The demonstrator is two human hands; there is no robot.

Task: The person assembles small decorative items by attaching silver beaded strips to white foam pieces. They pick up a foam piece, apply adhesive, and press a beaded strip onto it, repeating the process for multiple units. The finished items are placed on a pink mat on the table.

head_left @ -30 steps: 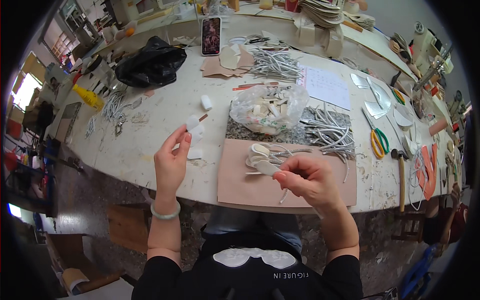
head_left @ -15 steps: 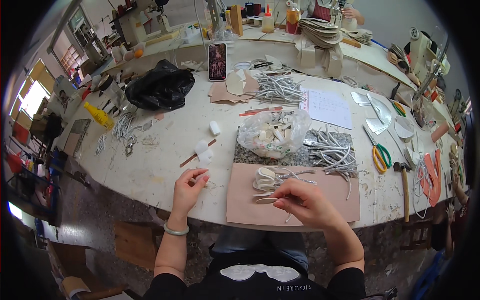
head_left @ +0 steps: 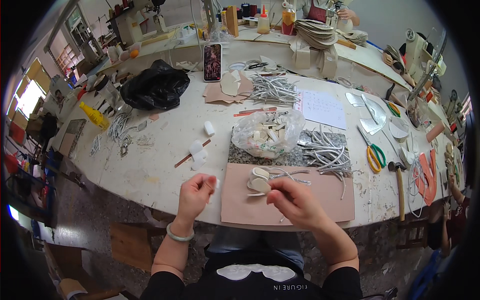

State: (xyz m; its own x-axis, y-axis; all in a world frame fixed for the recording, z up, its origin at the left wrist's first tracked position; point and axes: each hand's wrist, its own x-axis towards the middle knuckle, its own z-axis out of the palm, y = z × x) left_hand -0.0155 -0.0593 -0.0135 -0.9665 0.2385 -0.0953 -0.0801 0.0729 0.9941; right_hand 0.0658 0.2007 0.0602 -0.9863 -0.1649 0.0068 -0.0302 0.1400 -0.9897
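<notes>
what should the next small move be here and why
Probably bring the left hand toward the right hand: the left seems to pinch a small white piece, the right a pale oval piece over the tan sheet, and the two pieces are apart.

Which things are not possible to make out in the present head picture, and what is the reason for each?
All in the head view now:
White piece: mostly covered by the left hand; shape unclear.
Cream oval piece: right end covered by the right hand.
Black bag: opaque plastic hides any contents.
Paper sheet: writing too small to read.
Co-worker: head cut off by the upper edge.
</notes>
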